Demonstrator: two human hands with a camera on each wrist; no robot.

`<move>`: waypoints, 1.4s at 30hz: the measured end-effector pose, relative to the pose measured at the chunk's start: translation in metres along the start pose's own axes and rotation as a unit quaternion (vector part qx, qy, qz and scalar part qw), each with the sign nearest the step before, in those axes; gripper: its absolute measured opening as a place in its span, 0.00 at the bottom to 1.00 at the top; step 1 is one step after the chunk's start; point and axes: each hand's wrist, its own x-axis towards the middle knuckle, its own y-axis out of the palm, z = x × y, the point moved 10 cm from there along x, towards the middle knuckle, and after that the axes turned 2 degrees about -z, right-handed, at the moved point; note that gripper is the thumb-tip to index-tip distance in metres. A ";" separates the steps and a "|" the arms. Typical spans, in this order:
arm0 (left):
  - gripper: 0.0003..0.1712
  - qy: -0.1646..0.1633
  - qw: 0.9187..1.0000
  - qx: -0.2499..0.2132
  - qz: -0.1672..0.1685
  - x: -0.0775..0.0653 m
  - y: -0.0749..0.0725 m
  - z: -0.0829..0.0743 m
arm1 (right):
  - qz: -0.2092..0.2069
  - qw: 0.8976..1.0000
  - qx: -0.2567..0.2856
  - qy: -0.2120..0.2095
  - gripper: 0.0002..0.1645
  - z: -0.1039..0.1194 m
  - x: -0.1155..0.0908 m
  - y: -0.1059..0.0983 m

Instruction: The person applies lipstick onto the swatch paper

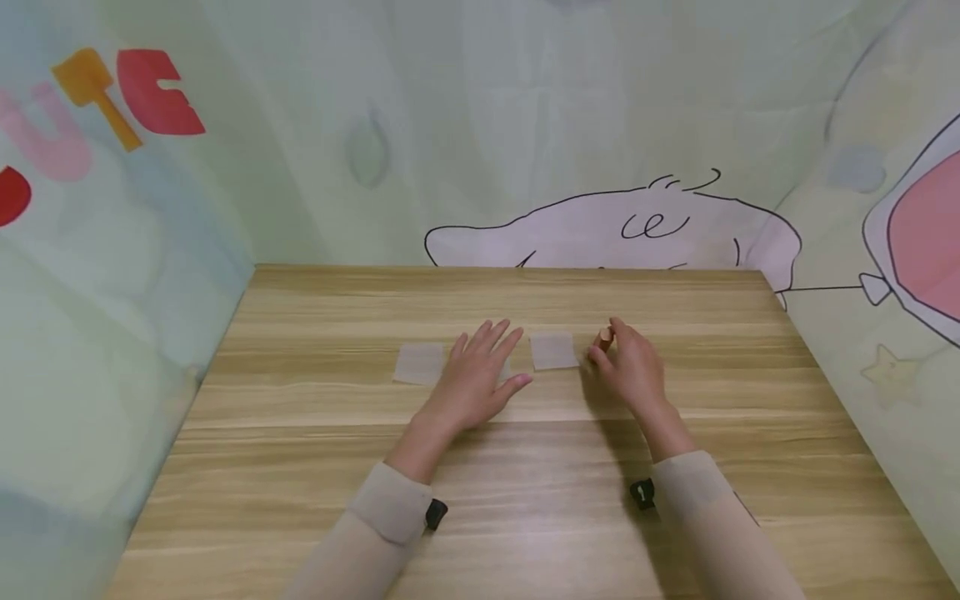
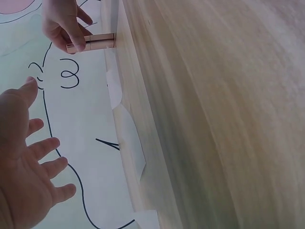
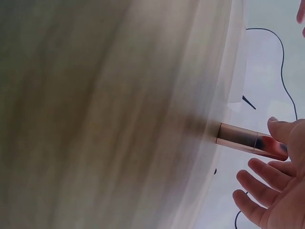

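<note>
A shiny rose-gold lipstick tube point(image 1: 604, 338) stands upright on the wooden table, its base right at the tabletop in the right wrist view. My right hand point(image 1: 633, 371) pinches its top end between thumb and fingers. Just left of it lies a thin whitish paper square point(image 1: 553, 351). Fingers spread, my left hand point(image 1: 471, 379) is over another paper square point(image 1: 505, 371) and covers most of it. A third square point(image 1: 418, 363) lies to the left of that hand. In the left wrist view the left palm shows with nothing in it.
The wood-grain table point(image 1: 525, 500) ends at a back edge against a printed cloth backdrop point(image 1: 487, 125). More cloth with letters and drawings hangs at both sides. Small dark devices sit at both wrists, by the sleeve cuffs.
</note>
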 end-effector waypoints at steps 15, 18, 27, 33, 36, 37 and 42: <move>0.41 -0.011 1.000 0.001 -0.008 -0.005 -0.004 0.009 | 0.010 0.998 0.054 0.021 0.09 -0.004 -0.001 0.001; 0.40 -0.012 1.000 -0.001 -0.008 -0.006 -0.004 0.010 | 0.010 0.998 0.059 0.018 0.09 -0.004 -0.003 0.001; 0.39 -0.015 1.000 0.005 -0.005 -0.009 -0.008 0.010 | -0.012 0.998 0.066 0.007 0.08 0.001 -0.004 -0.005; 0.39 -0.015 1.000 0.000 -0.015 -0.011 -0.012 0.012 | -0.033 0.996 0.078 -0.014 0.08 0.009 -0.003 -0.010; 0.38 -0.012 1.000 0.001 -0.023 -0.012 -0.015 0.011 | -0.040 0.995 0.085 -0.025 0.09 0.014 -0.004 -0.013; 0.38 -0.012 1.000 0.001 -0.024 -0.012 -0.016 0.011 | -0.042 0.994 0.092 -0.028 0.09 0.016 -0.004 -0.013; 0.37 -0.009 1.000 0.005 -0.027 -0.013 -0.018 0.010 | -0.048 0.989 0.130 -0.052 0.08 0.024 -0.006 -0.014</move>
